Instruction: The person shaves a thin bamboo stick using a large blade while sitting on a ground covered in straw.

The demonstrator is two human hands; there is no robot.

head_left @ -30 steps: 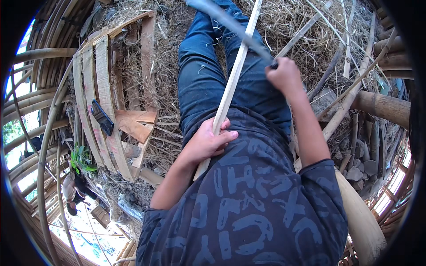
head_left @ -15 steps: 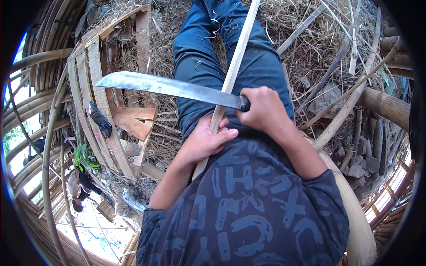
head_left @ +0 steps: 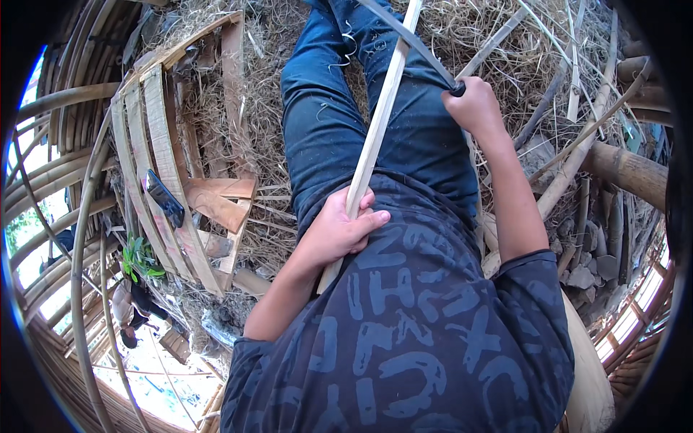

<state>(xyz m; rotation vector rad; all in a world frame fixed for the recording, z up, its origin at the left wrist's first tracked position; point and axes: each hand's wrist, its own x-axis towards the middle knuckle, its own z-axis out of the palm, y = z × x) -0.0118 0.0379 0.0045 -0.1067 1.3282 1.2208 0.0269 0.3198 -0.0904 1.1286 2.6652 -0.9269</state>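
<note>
My left hand (head_left: 341,225) is closed round the lower part of a long pale wooden strip (head_left: 382,115), close to my waist. The strip slants up and away between my legs, and its far end runs out of the picture. Out past my right thigh, my right hand (head_left: 473,107) grips the dark handle of a machete (head_left: 420,45). Its blade points away and to the left, crossing the strip near the strip's far part, with the tip cut off by the upper edge. Whether the edge touches the wood I cannot tell.
On the left lies a slatted wooden pallet (head_left: 160,119) with a phone (head_left: 165,198) on it. Wood shavings (head_left: 469,32) cover the ground. Bamboo poles (head_left: 570,173) and stones (head_left: 581,274) lie at the right. Beyond the bamboo wall at lower left, another person (head_left: 126,310) is visible.
My right hand has moved away from my waist, outward along the strip, carrying the machete. The blade has swung from lying crosswise to pointing away. My left hand has stayed put.
</note>
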